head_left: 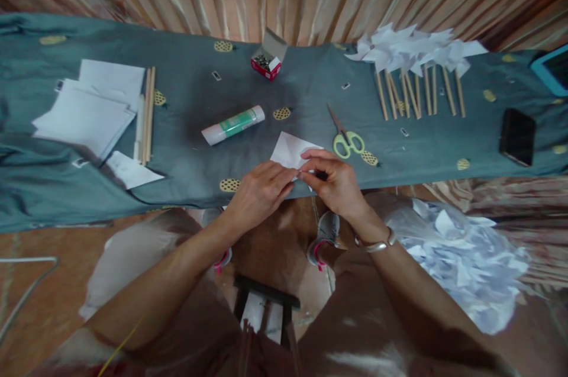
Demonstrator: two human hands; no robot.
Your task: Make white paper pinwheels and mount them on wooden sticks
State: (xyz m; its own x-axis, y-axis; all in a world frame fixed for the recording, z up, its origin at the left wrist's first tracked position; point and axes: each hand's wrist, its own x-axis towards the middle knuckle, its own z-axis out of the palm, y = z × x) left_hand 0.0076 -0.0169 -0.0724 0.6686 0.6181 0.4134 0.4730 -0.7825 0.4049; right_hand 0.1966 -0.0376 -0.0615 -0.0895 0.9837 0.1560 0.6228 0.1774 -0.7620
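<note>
A small folded piece of white paper [289, 148] lies at the front edge of the table, between my hands. My left hand [262, 189] presses its closed fingers on the paper's near edge. From the other side, my right hand [332, 180] pinches the same edge with thumb and forefinger, its fingertips touching the left ones. What exactly sits between the fingertips is too small to tell. Green-handled scissors [346, 139] rest just beyond my right hand. A glue stick [235, 125] with a green label lies beyond my left hand.
An opened red box [267, 64] of small metal pins stands at the back. Left are white paper sheets [89, 113] and wooden sticks [151, 116]. Several paper pinwheels [408, 54] and a black phone [518, 136] lie right. A bag of paper pieces [465, 258] sits below the table.
</note>
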